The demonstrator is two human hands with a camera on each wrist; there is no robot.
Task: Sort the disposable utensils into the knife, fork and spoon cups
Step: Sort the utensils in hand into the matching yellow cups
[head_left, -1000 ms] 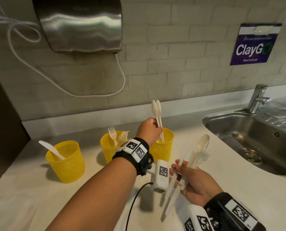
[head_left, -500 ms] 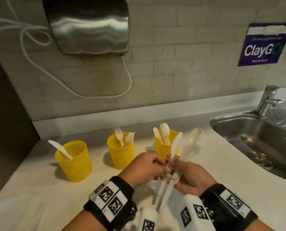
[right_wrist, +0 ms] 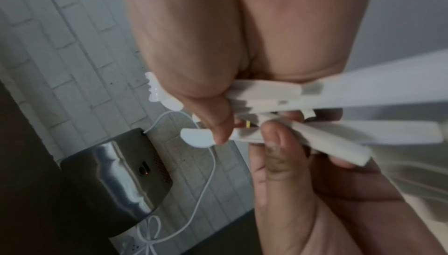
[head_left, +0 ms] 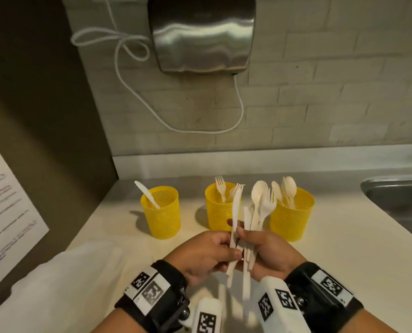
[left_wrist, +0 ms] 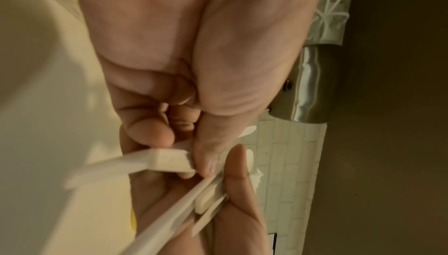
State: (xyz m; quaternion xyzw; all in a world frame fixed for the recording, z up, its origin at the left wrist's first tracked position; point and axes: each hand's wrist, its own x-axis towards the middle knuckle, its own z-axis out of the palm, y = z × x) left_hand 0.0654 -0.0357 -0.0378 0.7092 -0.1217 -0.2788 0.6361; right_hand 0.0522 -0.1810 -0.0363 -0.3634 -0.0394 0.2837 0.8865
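Three yellow mesh cups stand in a row on the counter. The left cup [head_left: 160,212] holds one knife, the middle cup [head_left: 218,210] holds forks, and the right cup [head_left: 292,219] holds spoons. In front of them my right hand [head_left: 249,240] grips a bundle of white utensils [head_left: 260,207]: a spoon, a fork and a knife, heads up. My left hand [head_left: 231,247] pinches one long white utensil [head_left: 235,217], seemingly a knife, by its handle, just left of the bundle. In the wrist views the left hand's fingers [left_wrist: 150,134] and the right hand's thumb [right_wrist: 215,119] clamp flat handles [right_wrist: 315,102].
A steel hand dryer [head_left: 202,37] with a looped white cable hangs on the brick wall above the cups. A sink [head_left: 397,195] is set in the counter at the right. A white bag or cloth [head_left: 56,284] lies front left. A dark panel with a paper notice [head_left: 5,212] stands at the left.
My left hand let go of spoons at the right cup, came back to the bundle and now pinches one utensil drawn a little apart to the left. My view has turned left.
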